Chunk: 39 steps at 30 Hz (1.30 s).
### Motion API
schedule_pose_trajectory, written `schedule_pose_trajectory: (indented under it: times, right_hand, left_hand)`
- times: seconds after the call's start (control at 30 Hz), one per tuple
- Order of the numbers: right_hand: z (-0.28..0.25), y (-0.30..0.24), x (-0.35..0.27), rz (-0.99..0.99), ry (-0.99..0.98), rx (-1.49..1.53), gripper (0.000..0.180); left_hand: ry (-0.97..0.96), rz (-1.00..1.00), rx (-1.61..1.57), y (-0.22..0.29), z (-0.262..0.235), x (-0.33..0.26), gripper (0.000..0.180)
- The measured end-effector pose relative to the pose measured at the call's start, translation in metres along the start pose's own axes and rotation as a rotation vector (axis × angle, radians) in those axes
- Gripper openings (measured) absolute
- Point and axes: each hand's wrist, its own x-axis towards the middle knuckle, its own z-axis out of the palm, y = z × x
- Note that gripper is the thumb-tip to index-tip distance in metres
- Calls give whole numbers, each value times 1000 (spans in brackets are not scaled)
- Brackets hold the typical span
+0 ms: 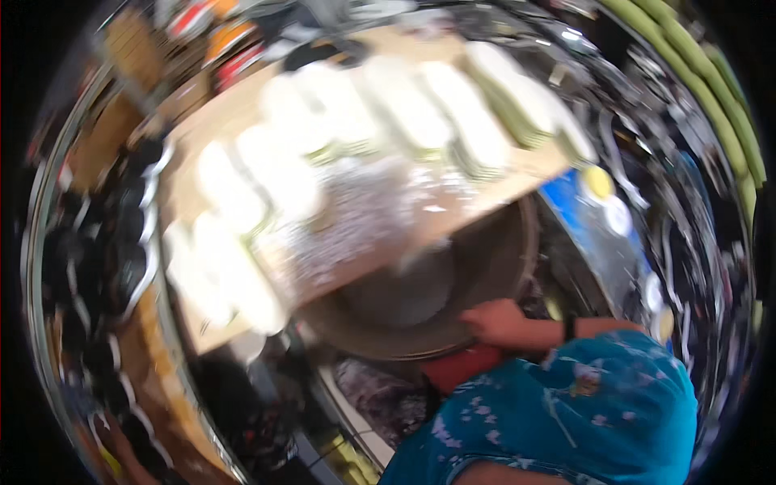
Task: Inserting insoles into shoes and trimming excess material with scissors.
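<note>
My right hand (497, 323), with a dark band at the wrist, lies over the near right rim of a large round basin (388, 353). Its blurred fingers look curled round that rim. Inside the basin is a greyish round patch, too smeared to make out. Only a bit of my left arm (505, 475) shows at the lower edge; my left hand is not in view. Beyond the basin, a wooden board (505, 190) overlaps its far side. Long, overexposed white pieces (404, 105) with greenish edges, like halved gourds, line the board around scattered white bits (356, 210).
Long green gourds (695, 77) lie at the far right. A blue sheet (578, 214) with a yellow round lid (596, 183) sits right of the board. Something red (461, 368) is below my right hand. Several dark round objects (129, 250) line the left.
</note>
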Motion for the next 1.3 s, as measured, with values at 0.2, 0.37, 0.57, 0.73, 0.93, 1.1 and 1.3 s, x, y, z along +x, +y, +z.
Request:
schedule_pose_trajectory:
  times: [0.2, 0.37, 0.57, 0.73, 0.93, 1.1, 1.3]
  right_hand:
    - [-18, 29, -2, -302, 140, 491, 20]
    - [-136, 154, -52, 95, 708, 251, 25]
    - [-248, 343, -121, 949, 881, -20, 62]
    - [-248, 380, -110, 710, 699, 56, 56]
    - [-288, 322, -130, 602, 1008, 474, 38]
    - [-290, 197, -150, 348, 1157, 708, 28]
    - [-243, 63, -140, 17, 1113, 627, 24]
  left_hand:
    - [-447, 782, -712, 291, -33, -150, 39]
    - [-928, 1234, -761, 427, -53, -341, 33]
    - [-625, 1336, -529, 427, -33, -402, 39]
    - [-581, 1346, -548, 419, -24, -401, 37]
    - [-719, 1107, -738, 436, -54, -404, 24]
    - [-908, 945, -1122, 478, -121, -387, 16]
    - [-1088, 871, -1559, 504, -216, -375, 24]
